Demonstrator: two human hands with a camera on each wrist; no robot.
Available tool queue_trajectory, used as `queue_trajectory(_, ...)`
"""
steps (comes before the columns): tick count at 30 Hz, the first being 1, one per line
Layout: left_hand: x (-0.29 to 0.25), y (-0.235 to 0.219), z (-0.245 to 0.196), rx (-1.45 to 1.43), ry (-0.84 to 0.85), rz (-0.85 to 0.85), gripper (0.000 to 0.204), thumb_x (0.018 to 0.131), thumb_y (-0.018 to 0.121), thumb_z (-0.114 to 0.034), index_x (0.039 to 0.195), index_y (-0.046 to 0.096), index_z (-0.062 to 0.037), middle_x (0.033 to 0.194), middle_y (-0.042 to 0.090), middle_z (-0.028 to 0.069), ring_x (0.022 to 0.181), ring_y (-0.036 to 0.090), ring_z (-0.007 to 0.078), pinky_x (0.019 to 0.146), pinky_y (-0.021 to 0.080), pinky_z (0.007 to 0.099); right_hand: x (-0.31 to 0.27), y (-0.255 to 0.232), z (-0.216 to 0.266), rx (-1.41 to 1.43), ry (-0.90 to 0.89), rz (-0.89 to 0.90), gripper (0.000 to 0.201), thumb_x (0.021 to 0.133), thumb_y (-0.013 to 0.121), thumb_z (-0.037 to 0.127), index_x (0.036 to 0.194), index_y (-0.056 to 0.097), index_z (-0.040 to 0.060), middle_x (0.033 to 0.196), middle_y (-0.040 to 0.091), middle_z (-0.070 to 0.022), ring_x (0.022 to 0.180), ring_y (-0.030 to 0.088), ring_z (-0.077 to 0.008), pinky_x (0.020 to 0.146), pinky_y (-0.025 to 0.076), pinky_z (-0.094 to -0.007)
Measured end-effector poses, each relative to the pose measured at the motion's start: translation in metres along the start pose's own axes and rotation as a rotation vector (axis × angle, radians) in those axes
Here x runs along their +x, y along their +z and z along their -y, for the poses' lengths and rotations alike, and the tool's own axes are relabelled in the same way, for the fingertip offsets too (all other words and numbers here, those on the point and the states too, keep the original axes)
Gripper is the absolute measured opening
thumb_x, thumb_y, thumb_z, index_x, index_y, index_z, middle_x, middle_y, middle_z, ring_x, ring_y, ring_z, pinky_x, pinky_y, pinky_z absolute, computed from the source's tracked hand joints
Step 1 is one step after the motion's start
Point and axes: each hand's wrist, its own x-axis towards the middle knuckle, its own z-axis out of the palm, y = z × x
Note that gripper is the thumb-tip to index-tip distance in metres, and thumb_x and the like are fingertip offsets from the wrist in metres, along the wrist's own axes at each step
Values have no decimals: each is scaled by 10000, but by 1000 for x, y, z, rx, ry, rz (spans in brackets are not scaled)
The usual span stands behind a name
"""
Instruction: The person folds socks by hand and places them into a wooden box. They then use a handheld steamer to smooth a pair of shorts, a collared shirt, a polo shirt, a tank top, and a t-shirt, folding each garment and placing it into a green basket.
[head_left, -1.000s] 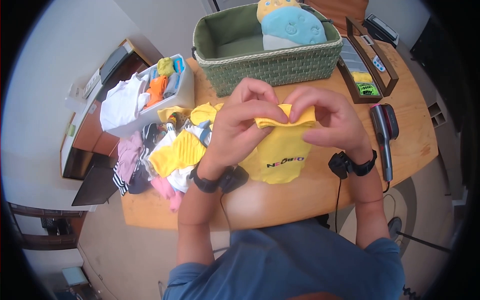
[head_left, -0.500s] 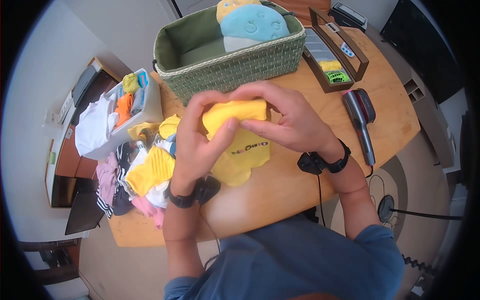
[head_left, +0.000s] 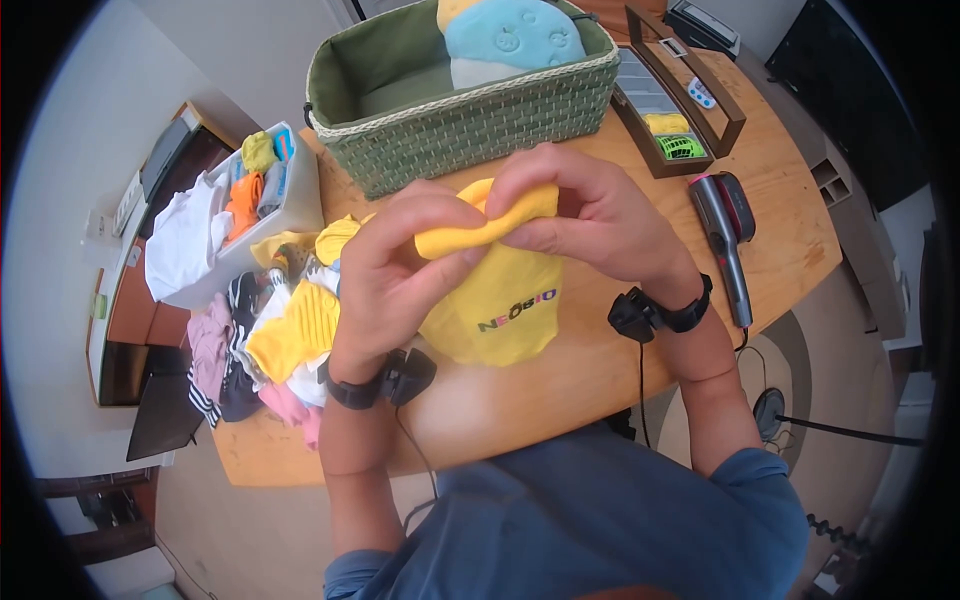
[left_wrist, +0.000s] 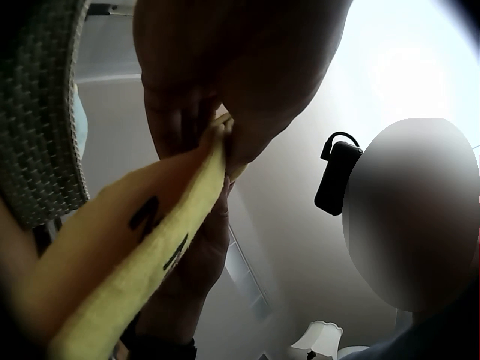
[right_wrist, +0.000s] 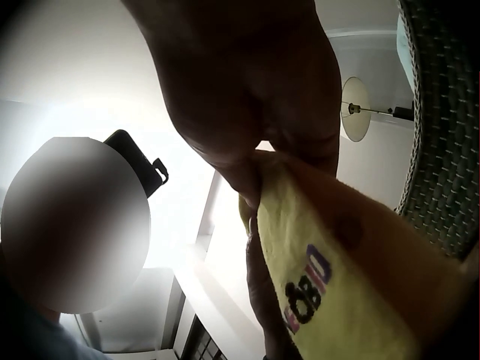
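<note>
A pair of yellow socks (head_left: 505, 310) with dark and coloured NEOBIO lettering hangs from both hands over the table. My left hand (head_left: 395, 265) pinches the left side of the folded cuff (head_left: 483, 232) between thumb and fingers. At the cuff's right side my right hand (head_left: 600, 215) grips it, thumb below and fingers hooked over the top. In the left wrist view, two lettered flaps of the socks (left_wrist: 169, 240) spread apart below the fingers. The right wrist view shows the lettered face of the socks (right_wrist: 311, 277) under the right hand (right_wrist: 255, 97).
Loose socks and clothes (head_left: 290, 335) lie heaped left of the hands, by a white bin (head_left: 300, 190) of folded clothes. Behind stands a green woven basket (head_left: 470, 130) with a plush toy (head_left: 515, 45). At right are an open brown box (head_left: 665, 110) and a hot-air brush (head_left: 725, 245).
The head view has turned, shifting the table leftward across the picture. Both hands have worked the cuff: half a second ago it faced the camera as a flat band; now its folded rim tilts up.
</note>
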Motion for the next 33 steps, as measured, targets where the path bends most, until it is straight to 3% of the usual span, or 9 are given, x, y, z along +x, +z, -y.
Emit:
queue_trajectory(7,0,-3,0,-39,9,74,264,716,673,102,948,708,-18,1019,602,78,937,566,189,823,452,287,-3,-17,-1,93,8,224,235,884,601,-43,1099,655,32,1106,636,-27,1039,569,-105,916,448,-267)
queue_trajectory(13,0,-6,-2,-27,-13,106,252,718,673,85,945,702,-21,1042,584,82,978,542,197,856,434,286,-3,-6,9,324,134,141,147,883,618,-16,998,694,32,1068,641,-6,1002,569,-100,877,446,-257)
queue_trajectory(17,3,-6,-14,-24,-31,124,209,765,681,51,962,683,-16,1056,573,90,997,528,204,889,417,291,-1,-6,5,6,107,113,140,905,628,29,1033,683,33,1034,619,-13,979,563,-106,849,438,-254)
queue_trajectory(20,2,-7,-4,15,-58,35,233,821,693,7,1049,647,-6,1068,571,85,1041,524,186,935,408,293,0,-6,1,-140,31,96,193,912,639,52,1104,651,37,1041,602,-23,980,559,-107,843,436,-256)
queue_trajectory(23,6,9,-12,-105,-167,-151,294,856,711,-40,1127,606,4,1071,573,74,1056,540,159,929,437,293,0,1,-6,-79,-2,-30,274,907,652,57,1177,607,41,1073,592,-24,1002,551,-101,863,440,-259)
queue_trajectory(25,3,7,-13,-75,-265,-119,327,868,710,-48,1163,582,12,1080,573,65,1049,553,142,902,462,287,1,10,-7,61,19,-157,316,901,657,54,1208,583,42,1094,586,-18,1026,546,-97,889,445,-261)
queue_trajectory(26,2,6,-13,-61,-315,-103,344,874,709,-52,1181,570,16,1084,573,60,1045,560,134,889,475,284,0,9,-8,59,55,-139,325,899,655,49,1215,577,43,1102,584,-18,1046,543,-98,905,446,-263)
queue_trajectory(31,1,0,-3,51,-126,-44,303,873,694,-1,1156,589,29,1088,570,68,1019,581,143,854,497,278,2,-3,-7,-128,145,-31,337,889,652,27,1217,575,48,1133,576,-25,1118,535,-107,963,445,-273)
queue_trajectory(33,2,-1,-2,73,-73,-22,289,863,683,30,1140,601,33,1097,565,73,1026,583,151,857,498,277,2,-4,-9,-107,90,-30,339,885,656,23,1213,578,49,1137,576,-25,1108,543,-108,961,445,-272)
